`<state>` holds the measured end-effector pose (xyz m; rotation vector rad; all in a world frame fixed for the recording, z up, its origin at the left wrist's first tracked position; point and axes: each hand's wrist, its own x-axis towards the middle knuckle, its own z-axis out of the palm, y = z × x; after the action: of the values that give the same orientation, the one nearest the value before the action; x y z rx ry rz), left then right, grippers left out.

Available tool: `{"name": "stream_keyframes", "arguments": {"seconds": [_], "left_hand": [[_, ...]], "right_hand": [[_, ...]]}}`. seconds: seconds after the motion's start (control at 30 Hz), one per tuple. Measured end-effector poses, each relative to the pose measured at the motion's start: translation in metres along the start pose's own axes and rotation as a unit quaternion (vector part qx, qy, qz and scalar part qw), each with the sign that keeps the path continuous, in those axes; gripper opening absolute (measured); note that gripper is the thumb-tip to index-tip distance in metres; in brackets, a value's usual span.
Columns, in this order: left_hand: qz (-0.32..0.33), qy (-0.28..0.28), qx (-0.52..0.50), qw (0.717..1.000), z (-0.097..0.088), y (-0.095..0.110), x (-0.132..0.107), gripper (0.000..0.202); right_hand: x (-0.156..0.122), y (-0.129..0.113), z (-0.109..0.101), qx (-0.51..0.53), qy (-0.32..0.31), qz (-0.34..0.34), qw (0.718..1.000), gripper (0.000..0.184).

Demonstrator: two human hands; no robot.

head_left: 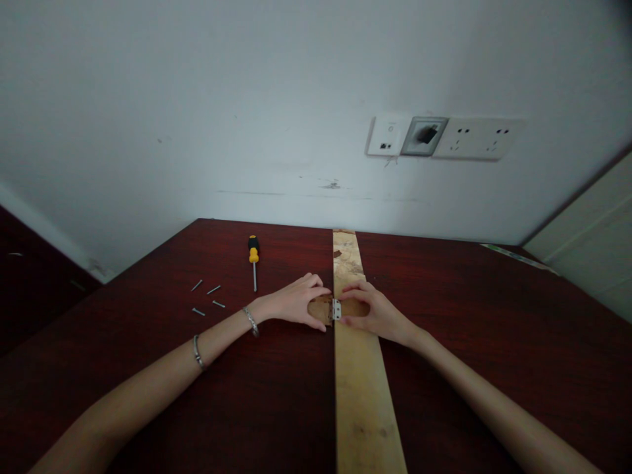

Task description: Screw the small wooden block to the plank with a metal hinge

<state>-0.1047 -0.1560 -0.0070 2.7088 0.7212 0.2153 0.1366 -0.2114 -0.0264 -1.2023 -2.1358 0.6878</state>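
A long pale wooden plank (365, 395) lies on the dark red tabletop, running from the wall toward me. At its left edge sits a small metal hinge (336, 309) with screw holes. My left hand (299, 299) grips a small brown wooden block (320, 311) between thumb and fingers, its end up against the plank beside the hinge. Over the plank, my right hand (378, 313) curves its thumb and fingers around the hinge's right side, the tips at its upper and lower corners. Part of the block is hidden by my left fingers.
Several loose screws (198, 311) lie to the left of my left hand. Behind them is a yellow and black screwdriver (253, 253), shaft toward me. A white wall (266, 118) with a socket panel (474, 139) stands behind the table (276, 408).
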Motion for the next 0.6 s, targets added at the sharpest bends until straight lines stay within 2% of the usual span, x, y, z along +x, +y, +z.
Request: {"name": "stream_keyframes", "arguments": {"seconds": [0.6], "left_hand": [[0.010, 0.006, 0.019, 1.000, 0.0014, 0.0019, 0.0001, 0.075]], "right_hand": [[0.0000, 0.0010, 0.0015, -0.004, 0.004, -0.008, 1.000, 0.033]]}}
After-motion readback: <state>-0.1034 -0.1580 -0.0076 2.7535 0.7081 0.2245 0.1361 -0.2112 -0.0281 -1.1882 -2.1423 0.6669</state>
